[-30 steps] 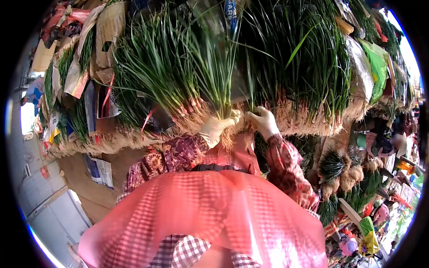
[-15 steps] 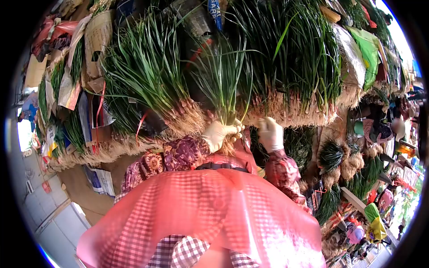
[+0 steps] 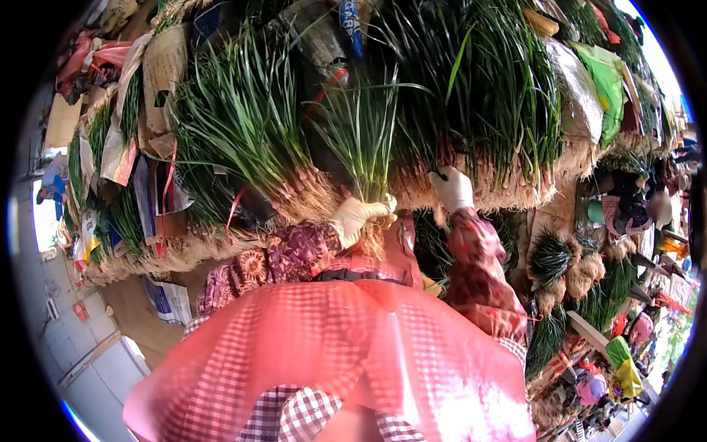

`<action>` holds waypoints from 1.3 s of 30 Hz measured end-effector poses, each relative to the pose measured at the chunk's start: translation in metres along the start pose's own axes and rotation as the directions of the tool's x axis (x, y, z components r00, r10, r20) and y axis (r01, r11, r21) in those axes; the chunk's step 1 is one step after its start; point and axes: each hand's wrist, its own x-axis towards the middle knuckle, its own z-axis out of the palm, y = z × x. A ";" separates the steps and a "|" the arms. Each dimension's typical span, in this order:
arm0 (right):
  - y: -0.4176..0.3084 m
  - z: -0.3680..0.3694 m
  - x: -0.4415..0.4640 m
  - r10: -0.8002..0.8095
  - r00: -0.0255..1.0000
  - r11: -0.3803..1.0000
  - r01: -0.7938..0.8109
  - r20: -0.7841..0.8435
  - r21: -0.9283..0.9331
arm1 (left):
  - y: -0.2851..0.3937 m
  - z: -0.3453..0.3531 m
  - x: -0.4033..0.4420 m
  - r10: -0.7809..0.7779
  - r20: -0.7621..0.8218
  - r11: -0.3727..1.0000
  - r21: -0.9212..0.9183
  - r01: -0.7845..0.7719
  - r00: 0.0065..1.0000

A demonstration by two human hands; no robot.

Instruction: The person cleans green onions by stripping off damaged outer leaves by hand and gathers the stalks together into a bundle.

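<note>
My left hand (image 3: 361, 218), in a pale glove, is wrapped round a small bunch of green onions (image 3: 362, 140). The leaves point away from me and the pale roots hang below the fist. My right hand (image 3: 452, 188), also gloved, is at the root end of a large heap of green onions (image 3: 486, 103). Its fingers are bent in against the stems and look dark at the tips; what they pinch, if anything, is hidden. To the left of my left hand lies another loose bunch of green onions (image 3: 258, 132), roots toward me.
A red translucent apron (image 3: 331, 331) covers my lap below the hands. Rows of rooted bundles (image 3: 169, 250) line the left, with paper and plastic wrapping (image 3: 163, 66) among them. Smaller tied bundles (image 3: 549, 258) lie at the right. Other people (image 3: 589, 387) are far right.
My right hand has moved away and to the right, from beside the held bunch to the large heap's stems. My left hand keeps its hold on the small bunch, shifted slightly left.
</note>
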 end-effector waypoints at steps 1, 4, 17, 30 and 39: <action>0.001 -0.007 -0.006 0.080 0.986 0.994 -0.090 0.148 0.061 | -0.004 0.000 0.004 0.097 0.040 0.995 -0.026 -0.096 0.994; -0.035 -0.017 -0.030 0.143 0.906 0.532 -0.411 0.400 0.740 | -0.020 0.003 0.019 0.052 -0.042 0.994 0.098 -0.048 0.998; -0.061 -0.004 -0.026 0.118 0.895 0.653 -0.397 0.431 0.645 | -0.020 0.003 0.039 -0.005 -0.062 0.998 0.065 0.009 0.998; 0.005 0.065 0.006 -0.056 0.853 0.190 -0.501 0.519 0.844 | -0.008 -0.018 0.031 -0.183 0.198 0.905 -0.349 0.243 0.963; -0.051 0.034 -0.011 0.056 0.878 0.268 -0.471 0.475 0.840 | -0.003 -0.010 0.028 -0.034 0.054 0.991 -0.124 0.041 0.998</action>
